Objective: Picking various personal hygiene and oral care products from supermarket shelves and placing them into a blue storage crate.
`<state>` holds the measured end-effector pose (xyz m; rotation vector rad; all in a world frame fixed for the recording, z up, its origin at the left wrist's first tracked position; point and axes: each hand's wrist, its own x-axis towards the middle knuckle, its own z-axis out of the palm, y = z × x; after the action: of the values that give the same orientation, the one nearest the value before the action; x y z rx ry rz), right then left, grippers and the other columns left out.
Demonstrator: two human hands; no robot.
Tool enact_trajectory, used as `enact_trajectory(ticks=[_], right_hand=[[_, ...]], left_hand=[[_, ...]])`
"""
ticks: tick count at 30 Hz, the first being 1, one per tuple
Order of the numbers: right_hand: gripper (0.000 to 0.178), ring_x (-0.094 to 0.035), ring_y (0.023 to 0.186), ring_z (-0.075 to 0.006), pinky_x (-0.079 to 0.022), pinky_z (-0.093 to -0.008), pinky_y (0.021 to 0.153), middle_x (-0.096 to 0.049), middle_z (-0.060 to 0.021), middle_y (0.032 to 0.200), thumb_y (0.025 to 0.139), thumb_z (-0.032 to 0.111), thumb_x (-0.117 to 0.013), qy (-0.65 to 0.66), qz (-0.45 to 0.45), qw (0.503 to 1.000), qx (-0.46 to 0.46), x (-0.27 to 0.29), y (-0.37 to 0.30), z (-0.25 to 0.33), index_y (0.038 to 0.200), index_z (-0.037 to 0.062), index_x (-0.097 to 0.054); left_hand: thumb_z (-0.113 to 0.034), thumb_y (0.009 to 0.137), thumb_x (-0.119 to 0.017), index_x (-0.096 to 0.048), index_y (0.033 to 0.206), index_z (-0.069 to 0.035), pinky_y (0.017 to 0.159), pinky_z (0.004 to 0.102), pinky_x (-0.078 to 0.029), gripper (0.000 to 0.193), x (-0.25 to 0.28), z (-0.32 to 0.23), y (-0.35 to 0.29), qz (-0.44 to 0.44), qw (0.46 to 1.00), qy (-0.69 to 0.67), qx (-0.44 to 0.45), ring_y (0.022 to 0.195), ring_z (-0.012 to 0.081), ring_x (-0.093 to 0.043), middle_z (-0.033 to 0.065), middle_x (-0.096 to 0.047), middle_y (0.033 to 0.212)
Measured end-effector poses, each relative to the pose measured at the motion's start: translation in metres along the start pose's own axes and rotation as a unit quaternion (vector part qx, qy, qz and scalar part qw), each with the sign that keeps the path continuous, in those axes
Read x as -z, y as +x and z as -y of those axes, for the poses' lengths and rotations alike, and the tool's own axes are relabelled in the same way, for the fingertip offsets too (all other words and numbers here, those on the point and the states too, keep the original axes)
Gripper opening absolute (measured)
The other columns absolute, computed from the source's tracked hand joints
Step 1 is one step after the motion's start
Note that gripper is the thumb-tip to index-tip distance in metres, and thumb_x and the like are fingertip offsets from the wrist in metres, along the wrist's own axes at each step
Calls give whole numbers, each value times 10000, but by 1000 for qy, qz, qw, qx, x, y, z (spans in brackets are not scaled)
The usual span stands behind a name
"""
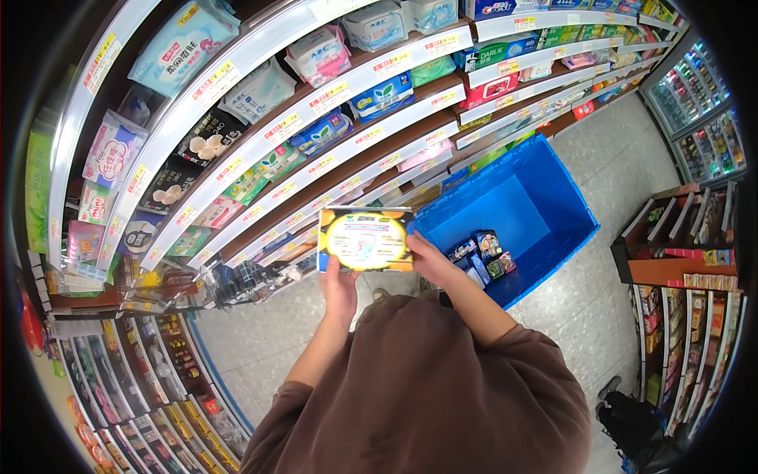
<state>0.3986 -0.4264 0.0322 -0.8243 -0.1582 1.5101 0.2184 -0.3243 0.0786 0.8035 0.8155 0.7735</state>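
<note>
Both my hands hold a rectangular black-and-yellow package [365,241] with a pale oval on its upper face, out in front of me beside the shelves. My left hand [339,288] grips its near left edge, with the thumb on the face. My right hand [430,259] is closed on its right end; some of those fingers are hidden behind the package. Just right of that hand, a large blue crate [505,209] stands on the floor. Several small dark and coloured packs [485,246] lie in its near end.
Curved shelves [324,99] of soft packs and boxes run along the front and left. More racks [150,387] stand at lower left, others [679,237] at right. Drinks coolers [703,110] stand far right. A person in dark clothes [632,426] is at lower right.
</note>
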Motion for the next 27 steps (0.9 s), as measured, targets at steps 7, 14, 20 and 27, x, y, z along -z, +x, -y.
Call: enact_trajectory(ticks=[7, 14, 20, 27], right_hand=[[671, -584, 1130, -201, -455, -327, 971, -594, -139, 1240, 826, 172, -727, -4, -76, 997, 23, -2, -15, 64, 1378, -39, -408], [846, -517, 1227, -207, -413, -316, 1016, -529, -157, 1342, 824, 230, -742, -74, -3, 997, 30, 52, -3, 91, 1477, -28, -271], [939, -459, 1298, -231, -382, -332, 1060, -433, -195, 1436, 876, 371, -681, -16, 28, 995, 96, 86, 15, 103, 1499, -73, -137], [670, -607, 1081, -134, -458, -294, 930, -660, -88, 1177, 873, 583, -601, -7, -33, 998, 46, 91, 30, 121, 1255, 32, -598]], left_hand=[[-477, 878, -635, -314, 1419, -131, 971, 422, -440, 718, 9, -12, 14, 107, 993, 47, 26, 1251, 198, -470, 60, -479, 1353], [-226, 886, -644, -379, 1407, -61, 936, 328, -464, 607, -21, -32, 44, 192, 958, 191, 95, 1139, 160, -548, 77, -569, 1250], [-189, 903, -626, -337, 1447, -66, 931, 333, -475, 628, -54, -23, 60, 188, 956, 198, 112, 1148, 171, -551, 76, -541, 1301], [-333, 877, -673, -359, 1418, -74, 855, 325, -500, 677, -84, -4, 83, 132, 916, 339, 166, 1095, 165, -569, 68, -554, 1255]])
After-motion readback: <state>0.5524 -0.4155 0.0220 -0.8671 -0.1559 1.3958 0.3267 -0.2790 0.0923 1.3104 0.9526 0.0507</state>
